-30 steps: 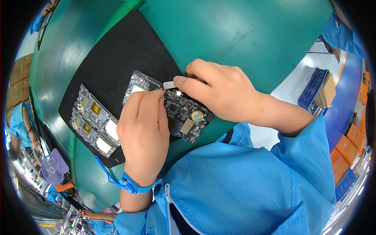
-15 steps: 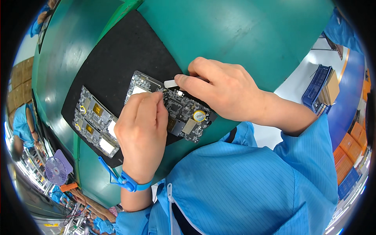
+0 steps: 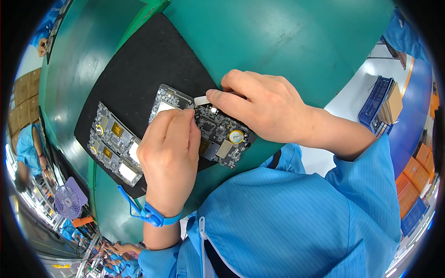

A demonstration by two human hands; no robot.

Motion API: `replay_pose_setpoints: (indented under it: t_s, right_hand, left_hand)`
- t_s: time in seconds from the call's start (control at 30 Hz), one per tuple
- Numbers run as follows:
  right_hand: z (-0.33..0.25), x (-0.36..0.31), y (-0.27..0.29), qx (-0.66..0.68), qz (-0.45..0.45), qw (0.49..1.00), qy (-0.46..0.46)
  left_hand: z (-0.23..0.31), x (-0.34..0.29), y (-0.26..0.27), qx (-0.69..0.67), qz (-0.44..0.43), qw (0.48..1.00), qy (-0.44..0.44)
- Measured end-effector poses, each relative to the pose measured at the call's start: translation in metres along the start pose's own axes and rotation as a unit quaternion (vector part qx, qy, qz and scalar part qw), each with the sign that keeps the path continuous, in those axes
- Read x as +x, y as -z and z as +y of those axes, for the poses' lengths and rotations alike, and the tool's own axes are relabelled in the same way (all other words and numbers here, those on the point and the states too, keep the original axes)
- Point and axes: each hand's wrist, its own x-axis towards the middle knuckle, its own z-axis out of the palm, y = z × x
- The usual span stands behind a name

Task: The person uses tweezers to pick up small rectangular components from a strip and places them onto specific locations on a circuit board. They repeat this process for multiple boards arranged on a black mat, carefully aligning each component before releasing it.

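On a black mat [image 3: 143,55] lies a circuit board [image 3: 215,132] with a round coin cell [image 3: 236,136] near its right end. My right hand [image 3: 266,104] pinches a small tool with a flat white tip [image 3: 201,100], which reaches over the board's far edge; the rest of the tool is hidden in my fingers. Closed over the board's middle, my left hand [image 3: 169,153] has its thumb and fingertips pressed together close to the white tip. Whatever those fingertips hold, if anything, is hidden. Left of that hand lies another circuit board area [image 3: 116,143] with gold pads and white labels.
A green tabletop [image 3: 287,41] surrounds the mat. A blue wrist strap [image 3: 155,216] circles my left wrist. At the left stands a purple fan [image 3: 67,201], with co-workers in blue beyond. On the right, a blue crate [image 3: 375,104] holds brown boards.
Both my hands keep nearly the same pose over the board. At the lower left, a co-worker's arm has shifted away from the orange object near the fan.
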Motion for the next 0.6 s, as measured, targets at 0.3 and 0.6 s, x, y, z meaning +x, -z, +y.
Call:
replay_pose_setpoints:
  t_s: [0.3,0.6]
  right_hand:
    - [0.0008,-0.0003,0.0004,0.000,-0.004,1.000,0.005]
    - [0.0016,-0.0013,-0.0004,0.006,0.003,1.000,0.008]
  left_hand:
    - [0.0008,-0.0018,-0.0013,0.009,0.007,1.000,0.002]
    - [0.0003,-0.0035,-0.0067,0.044,0.049,0.998,-0.024]
